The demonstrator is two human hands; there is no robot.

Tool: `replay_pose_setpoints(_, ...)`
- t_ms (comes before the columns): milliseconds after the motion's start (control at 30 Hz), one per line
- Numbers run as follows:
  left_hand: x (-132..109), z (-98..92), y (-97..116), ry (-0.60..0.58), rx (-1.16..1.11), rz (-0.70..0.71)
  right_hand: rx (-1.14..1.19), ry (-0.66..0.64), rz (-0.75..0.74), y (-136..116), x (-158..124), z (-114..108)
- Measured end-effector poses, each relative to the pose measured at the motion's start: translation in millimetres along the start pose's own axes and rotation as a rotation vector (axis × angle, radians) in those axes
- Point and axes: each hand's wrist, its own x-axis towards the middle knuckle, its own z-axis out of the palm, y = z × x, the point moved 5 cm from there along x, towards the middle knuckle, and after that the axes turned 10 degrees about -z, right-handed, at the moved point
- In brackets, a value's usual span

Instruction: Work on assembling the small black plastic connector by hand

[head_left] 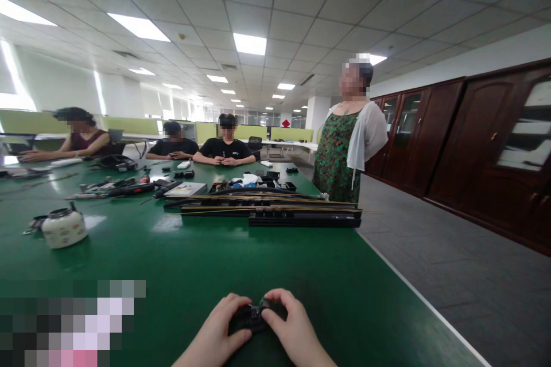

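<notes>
A small black part (255, 316) with a lighter, metallic-looking middle sits between my two hands, low over the near part of the green table (181, 275). Its exact kind is too small and dark to make out. From the left, my left hand (224, 324) grips it with the fingers at its far side and the thumb at its near side. My right hand (289, 318) pinches its right end between thumb and forefinger. The fingers partly hide both ends of the part.
Long black rails (301, 219) with thin brass-coloured rods lie across the table ahead. A white patterned kettle (64, 229) stands left; tools (124, 188) and small parts lie beyond. Several people sit opposite, and one person (340, 137) stands right. The table's edge (413, 289) runs along the right.
</notes>
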Motion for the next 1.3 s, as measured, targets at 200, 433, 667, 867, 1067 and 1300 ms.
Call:
replay_pose_setpoints(200,1,-0.4,-5,0.025,-0.005,-0.031,0.107,0.093,0.009,7,2,-8)
replay_pose_setpoints(433,-2,-2.0,3,-0.009,0.029,-0.026,0.247,0.199,0.027,15,3,-14)
replay_pose_setpoints(667,-2,-2.6,5,-0.006,0.018,0.003,0.416,0.313,0.115,19,6,-18)
replay_pose_setpoints(867,-3,-1.9,4,0.015,0.022,0.017,0.466,0.370,0.192,22,5,-23)
replay_pose_setpoints(1067,-4,-2.6,2,0.027,0.023,-0.032,0.499,0.420,0.265,27,1,-27)
replay_pose_setpoints(1300,-6,-3.7,10,0.003,0.047,0.007,0.543,0.423,0.288,38,0,-26)
